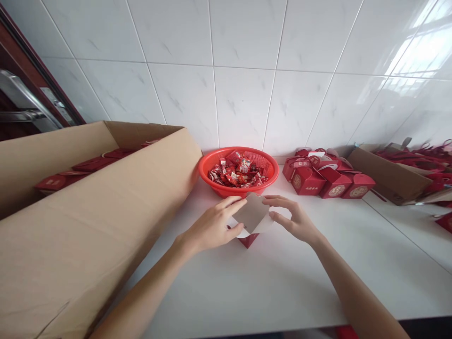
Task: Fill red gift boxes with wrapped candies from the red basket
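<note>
Centrally, on a white table by tiled wall, left hand and right hand grip a box.

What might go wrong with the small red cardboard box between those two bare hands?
The box has thin, pale cardboard flaps that might crease if the left hand and right hand press too hard.

It also stands just in front of the round red plastic basket, so a bump might spill some small, shiny red packets.
</note>
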The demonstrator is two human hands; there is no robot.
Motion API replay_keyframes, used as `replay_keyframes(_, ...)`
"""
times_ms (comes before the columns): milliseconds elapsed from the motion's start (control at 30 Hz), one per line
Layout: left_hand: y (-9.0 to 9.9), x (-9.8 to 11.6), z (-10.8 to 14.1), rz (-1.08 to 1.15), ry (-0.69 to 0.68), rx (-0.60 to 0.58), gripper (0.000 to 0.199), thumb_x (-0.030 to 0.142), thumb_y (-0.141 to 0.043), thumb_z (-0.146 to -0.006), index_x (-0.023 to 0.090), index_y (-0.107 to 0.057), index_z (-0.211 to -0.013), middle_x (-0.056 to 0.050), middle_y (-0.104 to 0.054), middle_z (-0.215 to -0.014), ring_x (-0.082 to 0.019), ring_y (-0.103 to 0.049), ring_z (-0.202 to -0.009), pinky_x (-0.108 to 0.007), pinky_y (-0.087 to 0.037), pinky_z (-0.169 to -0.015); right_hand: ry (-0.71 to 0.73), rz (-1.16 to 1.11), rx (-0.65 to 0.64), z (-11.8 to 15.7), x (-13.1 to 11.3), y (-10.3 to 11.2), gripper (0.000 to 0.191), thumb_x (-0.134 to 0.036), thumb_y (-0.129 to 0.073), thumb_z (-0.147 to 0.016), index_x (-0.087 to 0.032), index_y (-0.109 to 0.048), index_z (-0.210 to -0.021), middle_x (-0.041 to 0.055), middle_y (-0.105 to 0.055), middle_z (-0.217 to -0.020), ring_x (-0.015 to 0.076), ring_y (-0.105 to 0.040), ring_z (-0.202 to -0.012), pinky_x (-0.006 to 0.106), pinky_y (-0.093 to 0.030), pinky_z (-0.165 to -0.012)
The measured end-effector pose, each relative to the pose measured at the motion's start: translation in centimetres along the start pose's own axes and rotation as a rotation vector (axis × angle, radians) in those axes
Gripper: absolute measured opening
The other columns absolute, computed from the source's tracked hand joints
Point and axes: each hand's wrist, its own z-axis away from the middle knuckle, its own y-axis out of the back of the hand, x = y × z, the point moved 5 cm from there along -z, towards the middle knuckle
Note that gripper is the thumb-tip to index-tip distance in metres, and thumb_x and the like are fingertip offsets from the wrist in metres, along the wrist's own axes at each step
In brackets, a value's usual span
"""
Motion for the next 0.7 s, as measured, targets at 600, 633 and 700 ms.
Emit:
replay_keyframes(600, -0.8, -3.3, 1.2, 0.759, 0.374, -0.006, 0.099, 0.032, -0.084, -0.064, 0.023, -0.035, -0.149, -0.013, -0.061, -0.135, -0.031, -0.057, -0.124, -0.046, -0.047, -0.103, -0.335, -0.456, -0.288, 0.5, 1.0, -1.2, 0.077, -0.037, -0.083, -0.069, -0.023, -0.052, -0.137, 0.0088, -0.071, -0.105, 0.0258, -0.067, -0.101, 0.042, -0.058, -0.083)
replay_keyframes(633, -0.8, -3.3, 1.2, 0.783, 0.385, -0.006, 0.100, 0.031, -0.085, -0.063, 0.023, -0.034, -0.149, -0.013, -0.062, -0.132, -0.030, -0.057, -0.122, -0.046, -0.047, -0.101, -0.337, -0.446, -0.292, 0.5, 1.0, -1.3, 0.077, -0.038, -0.084, -0.069, -0.024, -0.052, -0.137, 0.0086, -0.071, -0.105, 0.0258, -0.067, -0.100, 0.042, -0.058, -0.083)
replay_keyframes(700, -0.9, -3.3, 1.3, 0.818, 0.397, -0.011, 0.102, 0.031, -0.085, -0.063, 0.023, -0.033, -0.150, -0.013, -0.063, -0.130, -0.030, -0.058, -0.121, -0.045, -0.048, -0.099, -0.334, -0.431, -0.297, 0.5, 0.9, -1.3, 0.078, -0.038, -0.084, -0.069, -0.024, -0.051, -0.138, 0.0083, -0.071, -0.104, 0.0256, -0.068, -0.099, 0.042, -0.057, -0.083)
